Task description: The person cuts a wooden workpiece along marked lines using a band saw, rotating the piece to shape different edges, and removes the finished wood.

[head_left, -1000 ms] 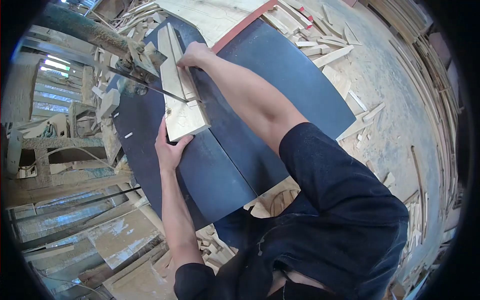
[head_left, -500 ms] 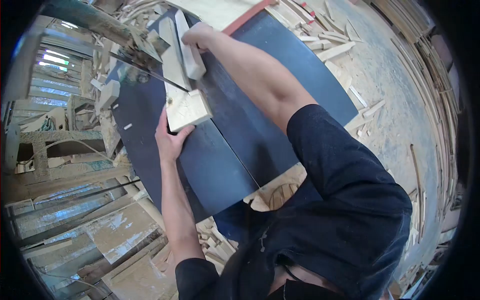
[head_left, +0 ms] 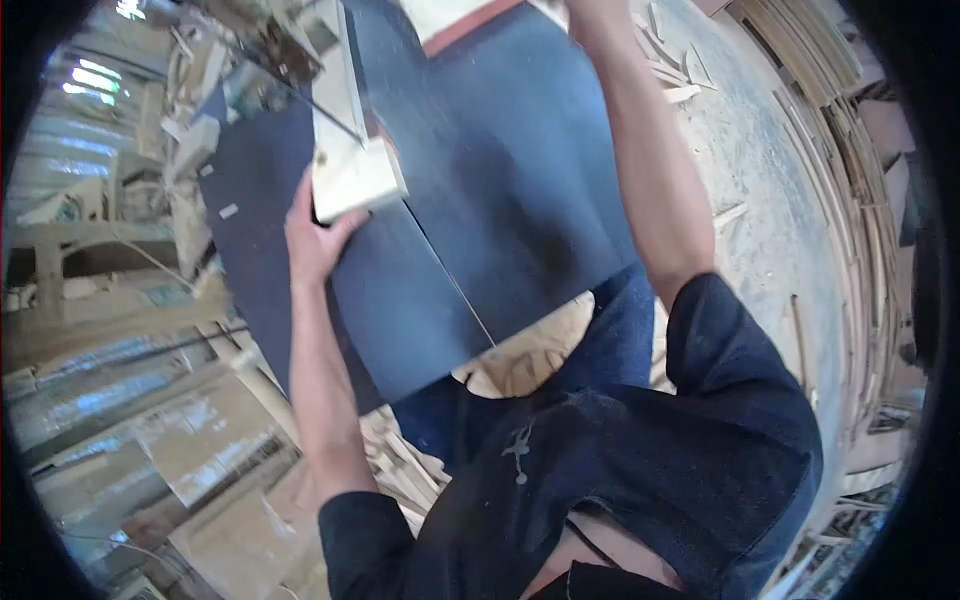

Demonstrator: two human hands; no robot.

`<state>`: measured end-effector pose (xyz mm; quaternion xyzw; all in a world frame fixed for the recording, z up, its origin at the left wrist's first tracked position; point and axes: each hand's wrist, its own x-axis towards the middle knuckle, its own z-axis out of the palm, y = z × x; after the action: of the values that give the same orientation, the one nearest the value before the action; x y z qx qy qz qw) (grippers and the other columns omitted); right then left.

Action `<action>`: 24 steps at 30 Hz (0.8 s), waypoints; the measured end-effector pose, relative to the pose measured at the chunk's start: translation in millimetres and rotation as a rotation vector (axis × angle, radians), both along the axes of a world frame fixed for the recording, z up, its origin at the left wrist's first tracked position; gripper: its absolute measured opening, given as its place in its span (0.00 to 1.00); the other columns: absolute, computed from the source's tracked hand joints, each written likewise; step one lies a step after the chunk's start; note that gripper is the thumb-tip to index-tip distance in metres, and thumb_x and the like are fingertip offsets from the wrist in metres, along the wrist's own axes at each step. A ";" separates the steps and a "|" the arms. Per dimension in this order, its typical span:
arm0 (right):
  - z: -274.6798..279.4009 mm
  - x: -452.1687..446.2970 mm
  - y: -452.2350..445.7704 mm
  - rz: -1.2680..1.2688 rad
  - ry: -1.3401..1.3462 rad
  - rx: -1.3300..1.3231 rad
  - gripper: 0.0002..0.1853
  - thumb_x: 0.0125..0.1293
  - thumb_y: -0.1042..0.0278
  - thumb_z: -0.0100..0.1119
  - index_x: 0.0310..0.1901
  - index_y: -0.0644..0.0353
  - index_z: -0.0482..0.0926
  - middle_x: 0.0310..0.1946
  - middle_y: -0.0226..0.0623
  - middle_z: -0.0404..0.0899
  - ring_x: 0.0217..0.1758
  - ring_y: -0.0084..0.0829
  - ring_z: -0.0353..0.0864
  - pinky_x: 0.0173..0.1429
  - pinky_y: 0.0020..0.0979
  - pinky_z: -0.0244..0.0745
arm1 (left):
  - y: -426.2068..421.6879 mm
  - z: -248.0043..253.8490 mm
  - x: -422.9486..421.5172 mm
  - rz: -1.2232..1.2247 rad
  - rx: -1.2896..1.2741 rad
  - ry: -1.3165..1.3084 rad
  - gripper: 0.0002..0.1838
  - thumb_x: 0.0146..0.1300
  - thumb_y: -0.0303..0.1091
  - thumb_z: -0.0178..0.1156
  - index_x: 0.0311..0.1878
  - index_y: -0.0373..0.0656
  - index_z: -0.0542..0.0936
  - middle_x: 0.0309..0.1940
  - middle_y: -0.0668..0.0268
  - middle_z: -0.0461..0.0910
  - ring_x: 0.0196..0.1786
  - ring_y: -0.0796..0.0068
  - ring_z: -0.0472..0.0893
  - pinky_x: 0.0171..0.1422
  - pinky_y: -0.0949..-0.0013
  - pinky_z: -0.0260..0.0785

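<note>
Left fingers: spread wide around the near end of a pale wooden block (head_left: 355, 182), thumb at the near face, the others along its left side. Left hand (head_left: 316, 240): near-left of the block, forearm reaching from the near side. Right hand (head_left: 600, 22): far right, cut by the upper border; finger state and any hold cannot be told.

Block: lying on the dark tabletop (head_left: 510, 130), left of centre, beside the thin blade (head_left: 335, 118). Long axis near to far, leaning slightly left at the far end; the broad end faces near.

Condition, as judged: far length narrower, its right side apparently sawn away up to a step by the blade; broad near end shows no cut across it. Far end of the cut blurred.

Surroundings: table slit (head_left: 450, 272) near-right of the block; white chip (head_left: 229, 211) to the left.
</note>
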<state>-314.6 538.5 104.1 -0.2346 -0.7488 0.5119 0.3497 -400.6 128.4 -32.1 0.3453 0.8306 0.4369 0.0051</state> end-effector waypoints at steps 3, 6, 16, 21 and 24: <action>-96.1 64.7 -118.0 0.113 -0.082 0.229 0.13 0.67 0.62 0.67 0.46 0.61 0.87 0.34 0.39 0.88 0.37 0.32 0.87 0.47 0.39 0.80 | -0.3 -0.3 -2.4 0.009 -0.040 -0.041 0.49 0.51 0.38 0.81 0.76 0.38 0.69 0.66 0.56 0.80 0.69 0.66 0.78 0.75 0.63 0.66; -140.6 71.9 -174.5 0.256 -0.069 0.428 0.12 0.63 0.63 0.72 0.44 0.60 0.87 0.35 0.40 0.87 0.38 0.39 0.84 0.48 0.40 0.78 | -2.3 -3.6 -2.2 0.002 -0.010 -0.058 0.50 0.50 0.44 0.82 0.75 0.39 0.70 0.64 0.54 0.82 0.68 0.63 0.80 0.73 0.62 0.68; -164.9 41.4 -226.7 0.170 -0.017 0.422 0.06 0.61 0.67 0.71 0.35 0.59 0.87 0.32 0.38 0.87 0.37 0.44 0.83 0.45 0.43 0.76 | -3.0 -9.0 -5.0 -0.017 0.000 0.011 0.51 0.51 0.46 0.82 0.75 0.39 0.69 0.63 0.53 0.83 0.67 0.62 0.81 0.71 0.61 0.71; -170.1 33.1 -232.7 0.112 0.037 0.395 0.05 0.61 0.68 0.71 0.34 0.60 0.87 0.30 0.39 0.87 0.36 0.44 0.85 0.43 0.43 0.78 | -5.0 -9.4 -14.6 -0.048 -0.026 -0.097 0.49 0.58 0.42 0.78 0.79 0.41 0.65 0.70 0.57 0.77 0.72 0.68 0.75 0.76 0.63 0.65; -172.0 28.6 -232.2 0.102 0.063 0.392 0.05 0.61 0.68 0.70 0.34 0.60 0.88 0.31 0.40 0.87 0.36 0.44 0.86 0.42 0.42 0.79 | -4.0 -8.6 -14.7 -0.048 -0.010 -0.115 0.49 0.57 0.41 0.79 0.79 0.40 0.66 0.70 0.58 0.78 0.72 0.69 0.74 0.77 0.63 0.64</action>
<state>-286.0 306.3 -67.9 -0.1076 -0.8337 0.3804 0.3855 -415.3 124.4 -40.7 0.3396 0.8226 0.4515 0.0648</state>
